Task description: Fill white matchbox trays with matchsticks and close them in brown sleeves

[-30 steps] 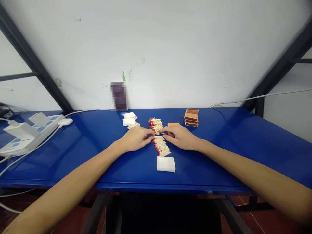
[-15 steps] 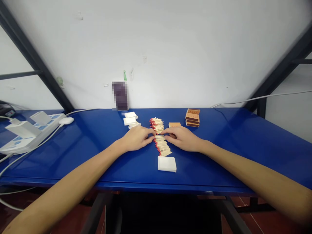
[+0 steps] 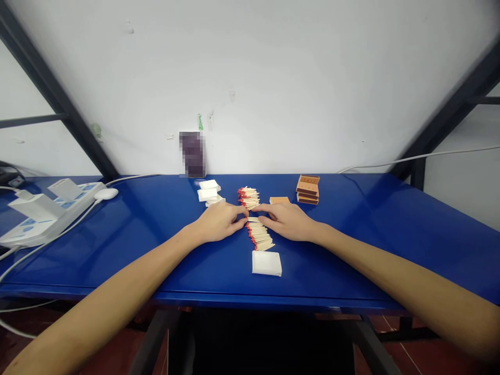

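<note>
Slim pale-wood matchsticks (image 3: pixel 261 239): long axes roughly 9-to-3 o'clock, red heads toward 9. Left hand (image 3: pixel 219 222), right hand (image 3: pixel 291 221) partly hide some; finger grip: cannot tell.

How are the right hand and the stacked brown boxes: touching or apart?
Apart: the head view shows blue tabletop between the right hand and the stacked boxes.
</note>
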Motion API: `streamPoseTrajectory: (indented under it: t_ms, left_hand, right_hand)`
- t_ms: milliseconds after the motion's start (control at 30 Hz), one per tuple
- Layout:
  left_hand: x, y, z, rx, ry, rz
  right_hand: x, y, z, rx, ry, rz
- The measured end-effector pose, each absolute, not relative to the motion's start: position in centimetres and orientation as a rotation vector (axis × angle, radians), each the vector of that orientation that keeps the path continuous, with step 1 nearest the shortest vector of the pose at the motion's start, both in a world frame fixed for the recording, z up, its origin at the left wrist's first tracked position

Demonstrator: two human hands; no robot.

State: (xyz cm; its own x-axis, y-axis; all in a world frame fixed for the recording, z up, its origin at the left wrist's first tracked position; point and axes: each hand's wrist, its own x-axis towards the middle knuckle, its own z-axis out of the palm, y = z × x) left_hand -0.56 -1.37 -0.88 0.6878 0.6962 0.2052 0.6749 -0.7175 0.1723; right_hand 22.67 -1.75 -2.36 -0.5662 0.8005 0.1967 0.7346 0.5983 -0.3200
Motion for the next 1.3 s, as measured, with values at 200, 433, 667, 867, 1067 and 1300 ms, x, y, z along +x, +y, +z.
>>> streamPoseTrajectory:
  t_ms: [200,433,667,867,1067,1300]
  left_hand:
    - [-0.64,-1.4,-0.81,2.819,1.141,0.397]
    - [-0.72,-1.28,-0.95,2.86,1.143,0.391]
    - [-0.82,-1.36,-0.95,2.835,1.156,0.374]
    - [-0.87,-1.22,-1.16,2.846,1.144,0.388]
    - [-0.88,-1.18,-1.08,2.849,1.138,0.387]
    - [-0.77,-1.33,-0.86,2.812,1.148,0.379]
  right_hand:
    - [23.31,-1.84,-2.71,-1.167,-2.487,0.327]
    - [23.56,-1.9,-3.0,-1.129,-2.474,0.355]
    - [23.56,-2.08,-2.89,-1.083,-2.468,0.376]
    - [23.63,-2.21,-2.86,-1.008,-2.463,0.406]
    - [23.61,-2.17,-2.83,-1.027,-2.456,0.415]
    - [23.7,-2.15,-2.93,-1.056,-2.45,0.403]
